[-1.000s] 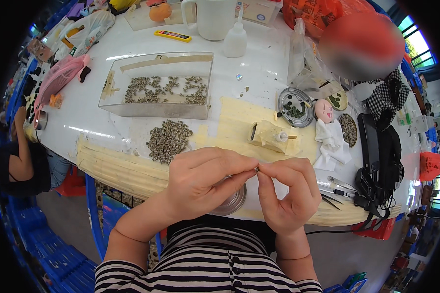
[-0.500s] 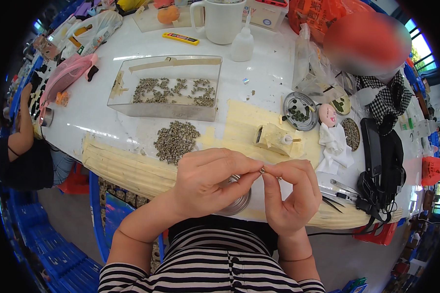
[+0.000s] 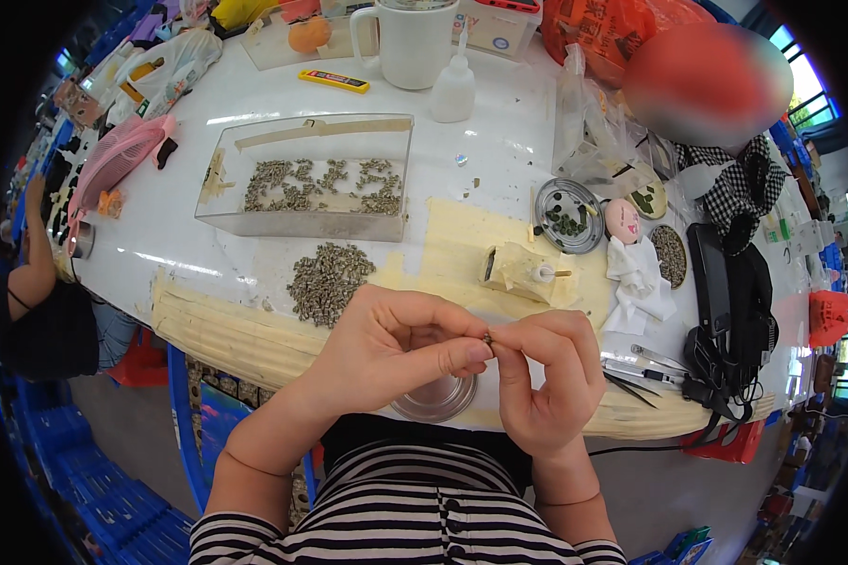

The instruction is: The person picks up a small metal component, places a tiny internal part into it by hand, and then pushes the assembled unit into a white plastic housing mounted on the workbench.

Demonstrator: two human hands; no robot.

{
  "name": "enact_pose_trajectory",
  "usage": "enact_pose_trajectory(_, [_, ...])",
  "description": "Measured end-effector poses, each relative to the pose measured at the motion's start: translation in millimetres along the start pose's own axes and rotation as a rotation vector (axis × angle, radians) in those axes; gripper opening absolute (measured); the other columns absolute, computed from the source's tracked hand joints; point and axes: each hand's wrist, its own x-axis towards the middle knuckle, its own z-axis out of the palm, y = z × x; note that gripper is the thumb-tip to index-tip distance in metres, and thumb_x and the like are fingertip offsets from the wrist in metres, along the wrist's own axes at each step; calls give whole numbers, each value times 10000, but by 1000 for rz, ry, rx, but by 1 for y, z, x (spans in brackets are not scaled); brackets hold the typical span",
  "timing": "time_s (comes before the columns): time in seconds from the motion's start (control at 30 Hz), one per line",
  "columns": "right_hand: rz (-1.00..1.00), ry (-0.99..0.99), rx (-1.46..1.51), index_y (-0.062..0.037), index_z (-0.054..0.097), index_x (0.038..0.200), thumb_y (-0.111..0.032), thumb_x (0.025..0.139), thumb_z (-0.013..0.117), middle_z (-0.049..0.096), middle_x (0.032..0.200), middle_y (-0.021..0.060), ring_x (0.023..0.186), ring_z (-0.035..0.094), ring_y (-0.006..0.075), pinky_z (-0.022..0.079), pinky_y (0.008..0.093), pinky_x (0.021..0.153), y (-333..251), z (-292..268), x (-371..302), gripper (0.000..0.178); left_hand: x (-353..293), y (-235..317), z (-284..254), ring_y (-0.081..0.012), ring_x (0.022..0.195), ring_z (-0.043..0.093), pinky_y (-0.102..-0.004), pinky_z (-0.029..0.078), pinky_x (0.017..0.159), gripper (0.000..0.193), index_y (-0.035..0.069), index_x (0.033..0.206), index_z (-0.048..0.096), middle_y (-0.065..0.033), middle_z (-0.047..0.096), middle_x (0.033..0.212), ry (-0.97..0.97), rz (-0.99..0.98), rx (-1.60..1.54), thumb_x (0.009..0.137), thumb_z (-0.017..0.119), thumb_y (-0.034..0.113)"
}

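Note:
My left hand (image 3: 400,344) and my right hand (image 3: 548,377) meet above the table's near edge, thumbs and forefingers pinched together. Between the fingertips is a tiny metal piece (image 3: 488,341), too small to name further; both hands touch it. Below them a round shallow metal dish (image 3: 433,400) is partly covered by my left hand. Just beyond my left hand lies a loose heap of small metal pieces (image 3: 330,282). Behind the heap, a clear rectangular box (image 3: 301,224) holds more such pieces in scattered clusters.
A taped block with a small peg (image 3: 523,271) stands right of centre. Near it are a round dish of dark green bits (image 3: 569,215), crumpled tissue (image 3: 636,287), tweezers (image 3: 631,389) and a black strap (image 3: 711,301). At the back stand a white mug (image 3: 415,47) and a squeeze bottle (image 3: 454,92).
Both hands have shifted slightly left, still pinched together, and the tiny piece is turned differently between the fingertips. More of the round dish shows below. The whole view has shifted a little.

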Motion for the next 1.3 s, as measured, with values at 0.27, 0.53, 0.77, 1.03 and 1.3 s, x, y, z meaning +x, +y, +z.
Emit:
enact_pose_trajectory(0.27, [0, -5, -6, -32, 691, 949, 32, 758, 763, 645, 856, 70, 730, 600, 214, 473, 297, 607, -1, -1, 0, 213, -1, 1, 1, -122, 861, 682, -248, 557, 778, 187, -92, 1065, 679, -118, 724, 947, -7, 12, -12, 907, 689, 8])
enact_pose_trajectory(0.53, [-15, -10, 16, -31, 686, 934, 40, 753, 757, 642, 854, 76, 725, 602, 219, 477, 299, 613, 0, -1, 0, 207, 0, 1, -1, -92, 830, 666, -225, 543, 753, 139, -66, 994, 681, -87, 717, 911, -40, 0, -56, 886, 719, 14])
enact_pose_trajectory(0.77, [10, 2, 15, -27, 684, 930, 46, 760, 753, 639, 851, 83, 729, 610, 223, 485, 305, 614, 0, -1, -1, 197, 0, -2, 5, -89, 820, 664, -220, 541, 741, 135, -62, 982, 684, -79, 712, 907, 42, 94, 7, 862, 728, -18])
enact_pose_trajectory(1.03, [11, -4, 26, -20, 683, 932, 40, 770, 750, 642, 854, 89, 723, 614, 224, 490, 300, 612, 0, 0, -2, 185, -2, -3, 5, -92, 811, 670, -226, 545, 733, 125, -52, 962, 697, -85, 718, 910, 65, 224, 167, 844, 730, -23])
enact_pose_trajectory(1.3, [9, 0, 20, -18, 687, 939, 49, 758, 749, 649, 819, 85, 697, 619, 222, 489, 300, 595, 0, -1, 0, 202, 3, -6, 2, -120, 764, 692, -241, 544, 681, 137, -8, 934, 711, -87, 717, 870, 100, 463, 484, 804, 752, -18])
